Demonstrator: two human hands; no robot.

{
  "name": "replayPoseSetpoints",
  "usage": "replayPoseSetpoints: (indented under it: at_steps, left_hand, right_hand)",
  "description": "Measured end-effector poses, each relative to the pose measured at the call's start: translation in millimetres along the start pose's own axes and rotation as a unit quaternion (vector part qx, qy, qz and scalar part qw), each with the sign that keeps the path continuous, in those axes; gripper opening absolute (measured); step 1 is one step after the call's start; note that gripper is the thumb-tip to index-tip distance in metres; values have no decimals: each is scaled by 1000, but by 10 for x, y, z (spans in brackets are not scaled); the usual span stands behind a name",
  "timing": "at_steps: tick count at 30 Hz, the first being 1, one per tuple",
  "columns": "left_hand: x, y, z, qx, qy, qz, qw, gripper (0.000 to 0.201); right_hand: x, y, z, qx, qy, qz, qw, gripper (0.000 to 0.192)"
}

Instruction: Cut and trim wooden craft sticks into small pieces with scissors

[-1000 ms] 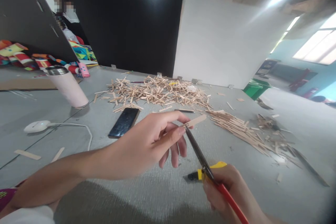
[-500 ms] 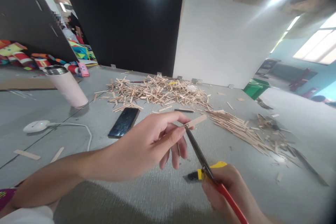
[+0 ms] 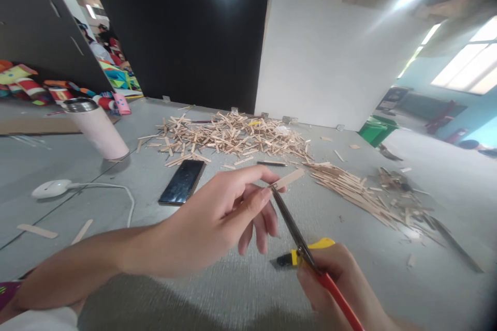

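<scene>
My left hand [image 3: 217, 217] pinches a short wooden craft stick [image 3: 288, 178] between thumb and forefinger, holding it above the grey table [image 3: 202, 289]. My right hand [image 3: 341, 289] grips scissors [image 3: 298, 240] with red and yellow handles; the dark blades reach up and meet the stick right at my left fingertips. A heap of cut stick pieces [image 3: 233, 137] lies at the far middle of the table. A row of longer sticks [image 3: 349, 186] spreads out to the right.
A black phone [image 3: 182, 182] lies face up left of my hands. A pink tumbler [image 3: 97, 129] stands at the left, with a white puck and its cable [image 3: 58, 187] in front. Loose sticks [image 3: 37, 231] lie near left. Dark and white partitions [image 3: 174, 36] close the table's far side.
Almost nothing differs: both hands hold the stick and scissors in the same pose, with only a slight shift of the view. A person in the background at the left has moved.
</scene>
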State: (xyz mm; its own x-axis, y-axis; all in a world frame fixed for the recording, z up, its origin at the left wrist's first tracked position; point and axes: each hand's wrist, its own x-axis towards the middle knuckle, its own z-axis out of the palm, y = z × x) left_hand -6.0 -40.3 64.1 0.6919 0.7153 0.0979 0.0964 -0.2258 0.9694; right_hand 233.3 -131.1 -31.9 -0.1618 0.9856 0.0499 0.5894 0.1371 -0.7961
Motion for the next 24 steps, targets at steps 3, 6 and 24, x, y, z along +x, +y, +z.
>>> replayPoseSetpoints:
  at_steps: [3, 6, 24]
  left_hand:
    - [-3, -53, 63, -37, 17, 9, 999, 24]
    - [0, -113, 141, -69, 42, 26, 996, 26]
    - [147, -95, 19, 20, 35, 4, 999, 25]
  right_hand:
    - [-10, 20, 16, -8, 14, 4, 1000, 41]
    - [0, 24, 9, 8, 13, 4, 1000, 40]
    - [25, -265, -157, 110, -64, 47, 991, 58]
